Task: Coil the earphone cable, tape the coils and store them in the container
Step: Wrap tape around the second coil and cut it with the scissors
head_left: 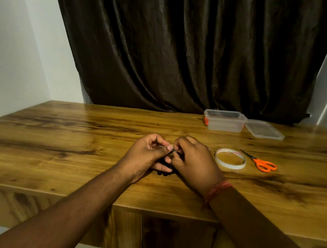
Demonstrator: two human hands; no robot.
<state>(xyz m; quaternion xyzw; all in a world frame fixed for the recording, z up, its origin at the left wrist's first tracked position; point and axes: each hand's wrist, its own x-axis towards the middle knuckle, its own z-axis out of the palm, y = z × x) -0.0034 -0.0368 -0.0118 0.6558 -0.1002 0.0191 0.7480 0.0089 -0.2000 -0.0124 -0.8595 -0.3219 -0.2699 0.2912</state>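
Centrally, left hand (149, 154) and right hand (191, 163) fingers (169, 147) both pinched the black earphone cable (162, 173); tape roll (230, 158) at 3 o'clock.

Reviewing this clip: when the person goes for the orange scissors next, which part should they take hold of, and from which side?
Probably the orange handles. The scissors lie flat and closed on the table, handle loops toward the person and the right edge, blade tip pointing away toward the tape roll. Reaching in from the near right with the right hand meets the loops first.
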